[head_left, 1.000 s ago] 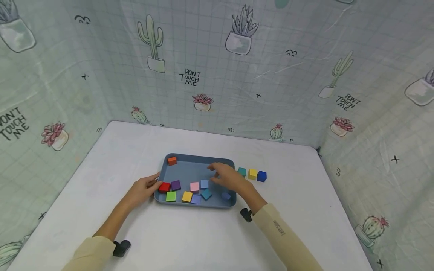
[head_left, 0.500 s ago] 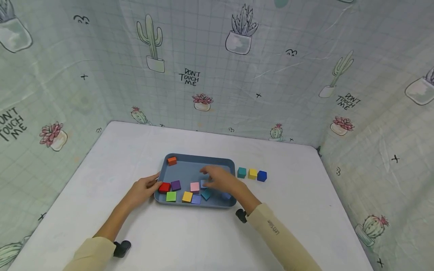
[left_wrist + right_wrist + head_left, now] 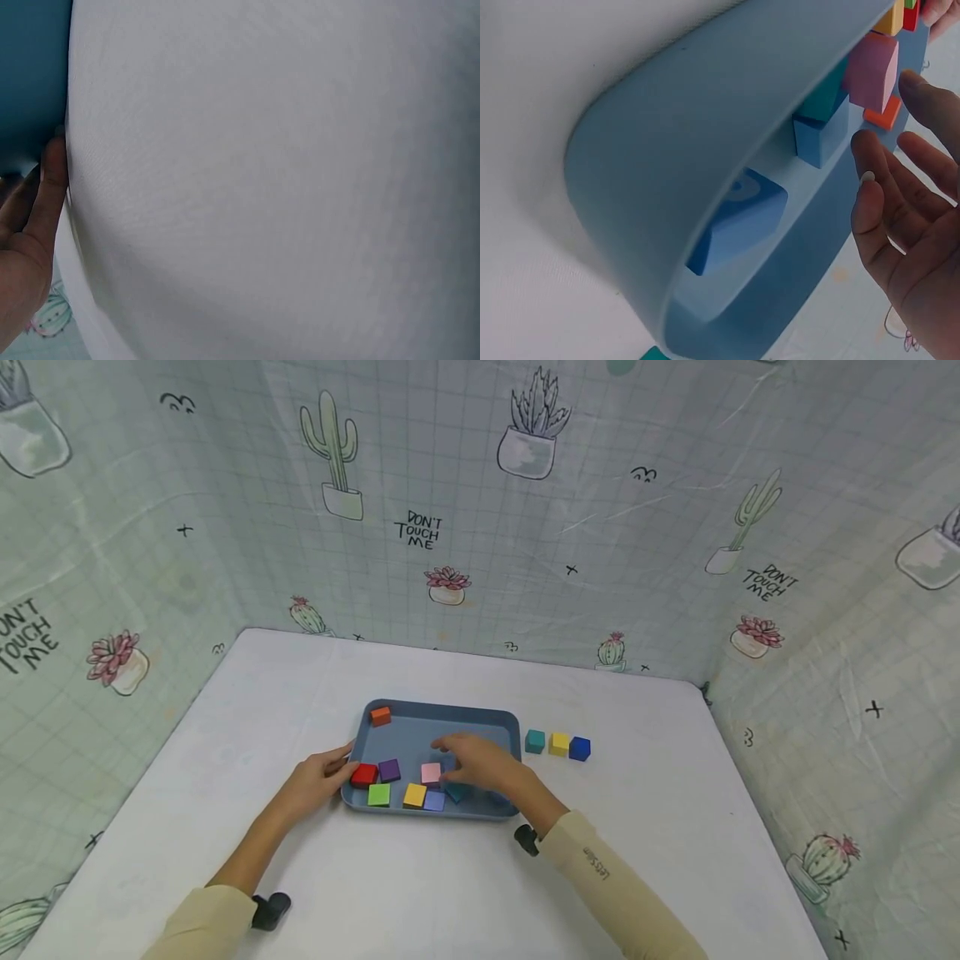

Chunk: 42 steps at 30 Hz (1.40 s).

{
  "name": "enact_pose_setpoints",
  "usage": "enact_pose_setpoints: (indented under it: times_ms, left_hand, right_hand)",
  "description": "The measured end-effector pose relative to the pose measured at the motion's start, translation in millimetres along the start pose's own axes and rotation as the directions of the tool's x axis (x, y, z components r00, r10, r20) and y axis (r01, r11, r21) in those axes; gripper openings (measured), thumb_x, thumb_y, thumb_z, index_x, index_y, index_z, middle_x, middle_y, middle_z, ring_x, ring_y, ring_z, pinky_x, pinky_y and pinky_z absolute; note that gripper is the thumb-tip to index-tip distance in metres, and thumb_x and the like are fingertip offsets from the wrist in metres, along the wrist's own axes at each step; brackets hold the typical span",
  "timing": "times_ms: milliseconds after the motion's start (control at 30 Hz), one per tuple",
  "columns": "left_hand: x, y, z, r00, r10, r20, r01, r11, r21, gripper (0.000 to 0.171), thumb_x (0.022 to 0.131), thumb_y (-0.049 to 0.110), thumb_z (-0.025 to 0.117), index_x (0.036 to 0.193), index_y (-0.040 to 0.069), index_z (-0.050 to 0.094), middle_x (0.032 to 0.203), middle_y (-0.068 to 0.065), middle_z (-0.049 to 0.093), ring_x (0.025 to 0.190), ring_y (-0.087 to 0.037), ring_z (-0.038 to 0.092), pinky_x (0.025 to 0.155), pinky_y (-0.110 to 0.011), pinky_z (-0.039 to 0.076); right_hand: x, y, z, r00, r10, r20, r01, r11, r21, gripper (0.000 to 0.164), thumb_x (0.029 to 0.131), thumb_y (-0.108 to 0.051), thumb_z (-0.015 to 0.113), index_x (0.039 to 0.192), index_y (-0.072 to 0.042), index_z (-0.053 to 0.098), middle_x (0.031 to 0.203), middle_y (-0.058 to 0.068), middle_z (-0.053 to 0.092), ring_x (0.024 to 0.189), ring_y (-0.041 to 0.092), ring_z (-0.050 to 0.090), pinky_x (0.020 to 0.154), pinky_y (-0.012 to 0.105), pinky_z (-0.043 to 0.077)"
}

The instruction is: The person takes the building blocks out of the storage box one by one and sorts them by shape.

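Note:
My left hand holds the left side of a shallow blue-grey tray, with the thumb at the rim beside a red block. Over the right half of the tray hovers my right hand, thumb and fingers apart. Its nearest block is the pink block, just left of the thumb; nothing shows in its grasp. The right wrist view has a light blue block and a teal block close by, both largely covered by the hand in the head view.
Purple, green, yellow and periwinkle blocks lie along the tray's near side. An orange block sits in the far left corner. Right of the tray, teal, yellow and dark blue blocks form a row.
My right hand has moved left across the tray toward the pink block, covering the light blue block. My left hand and the tray have stayed in place.

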State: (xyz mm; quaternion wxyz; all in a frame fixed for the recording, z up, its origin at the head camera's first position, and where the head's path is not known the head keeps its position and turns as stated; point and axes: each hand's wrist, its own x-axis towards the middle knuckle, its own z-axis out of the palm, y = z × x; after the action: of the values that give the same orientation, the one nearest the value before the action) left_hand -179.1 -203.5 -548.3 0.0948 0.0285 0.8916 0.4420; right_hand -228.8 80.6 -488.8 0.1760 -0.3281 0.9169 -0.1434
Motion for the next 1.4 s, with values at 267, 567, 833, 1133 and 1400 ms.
enact_pose_setpoints:
  times_ms: [267, 567, 833, 1133, 1400]
  left_hand:
    - [-1.5, -2.0, 0.3, 1.000, -0.001, -0.001, 0.001, 1.000, -0.011, 0.061, 0.096, 0.038, 0.053, 0.143, 0.002, 0.038, 0.129, -0.024, 0.052, 0.119, -0.037, 0.050, 0.092, -0.046, 0.044]
    - [-0.5, -0.4, -2.2, 1.000, -0.001, 0.006, 0.001, 1.000, -0.014, 0.061, 0.096, 0.036, 0.055, 0.142, 0.001, 0.038, 0.129, -0.025, 0.051, 0.117, -0.037, 0.052, 0.088, -0.042, 0.048]
    - [-1.0, 0.6, -2.4, 1.000, 0.003, 0.004, -0.003, 1.000, -0.019, 0.061, 0.095, 0.037, 0.055, 0.142, 0.001, 0.040, 0.129, -0.024, 0.052, 0.106, -0.030, 0.058, 0.081, -0.037, 0.053]
    - [0.4, 1.8, -2.1, 1.000, 0.003, 0.005, -0.003, 1.000, -0.015, 0.061, 0.095, 0.037, 0.055, 0.142, 0.000, 0.039, 0.130, -0.024, 0.051, 0.111, -0.033, 0.057, 0.083, -0.039, 0.052]
    - [-1.2, 1.0, -1.4, 1.000, 0.010, 0.000, -0.010, 1.000, 0.003, 0.062, 0.095, 0.039, 0.054, 0.141, 0.000, 0.039, 0.129, -0.025, 0.052, 0.116, -0.036, 0.053, 0.088, -0.044, 0.048]
  right_hand:
    - [4, -5, 3, 1.000, -0.019, 0.012, 0.020, 0.999, -0.029, 0.049, 0.087, -0.030, 0.069, 0.130, -0.012, 0.056, 0.118, 0.000, 0.061, 0.096, 0.008, 0.058, 0.083, 0.022, 0.049]
    - [5, -8, 8, 1.000, -0.030, 0.000, 0.029, 0.997, -0.065, 0.048, 0.086, -0.032, 0.070, 0.128, -0.014, 0.058, 0.113, -0.002, 0.063, 0.100, 0.008, 0.057, 0.088, 0.025, 0.048]
    - [6, -10, 12, 0.999, -0.053, 0.000, 0.053, 0.994, -0.096, 0.047, 0.087, -0.034, 0.068, 0.128, -0.014, 0.058, 0.122, -0.002, 0.060, 0.104, 0.008, 0.057, 0.090, 0.024, 0.046]
    - [8, -11, 15, 1.000, -0.022, 0.005, 0.023, 0.996, -0.091, 0.046, 0.086, -0.032, 0.069, 0.128, -0.015, 0.058, 0.120, -0.001, 0.060, 0.098, 0.007, 0.056, 0.086, 0.023, 0.047]
    - [8, -13, 17, 1.000, 0.007, 0.012, -0.006, 0.995, -0.098, 0.044, 0.086, -0.029, 0.070, 0.126, -0.012, 0.060, 0.120, 0.001, 0.061, 0.101, 0.010, 0.057, 0.088, 0.025, 0.047]
